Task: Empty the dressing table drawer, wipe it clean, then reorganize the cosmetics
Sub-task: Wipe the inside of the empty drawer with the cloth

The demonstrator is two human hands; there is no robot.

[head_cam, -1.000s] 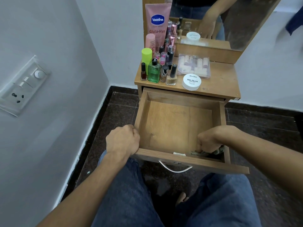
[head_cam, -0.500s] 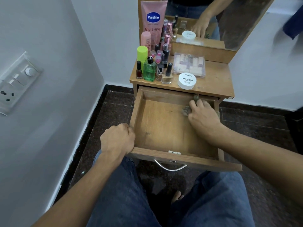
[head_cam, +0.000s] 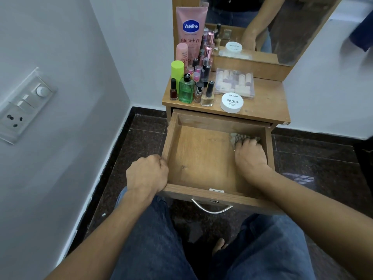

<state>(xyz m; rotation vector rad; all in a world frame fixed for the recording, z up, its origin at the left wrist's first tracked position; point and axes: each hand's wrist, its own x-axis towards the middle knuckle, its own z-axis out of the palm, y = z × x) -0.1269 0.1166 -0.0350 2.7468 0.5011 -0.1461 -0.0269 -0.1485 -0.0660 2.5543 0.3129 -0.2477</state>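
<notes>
Wiping the drawer (head_cam: 201, 158): your right hand (head_cam: 251, 156) presses the cloth (head_cam: 237, 137) into its far right corner, fingers bent over it. The bare floor runs leftward from them toward your left hand (head_cam: 147, 172), whose fingers grip the near left rim. The cosmetics (head_cam: 193, 85) stand on the bench (head_cam: 266, 106).

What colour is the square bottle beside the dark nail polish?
Green bottle, black cap; head view.
</notes>
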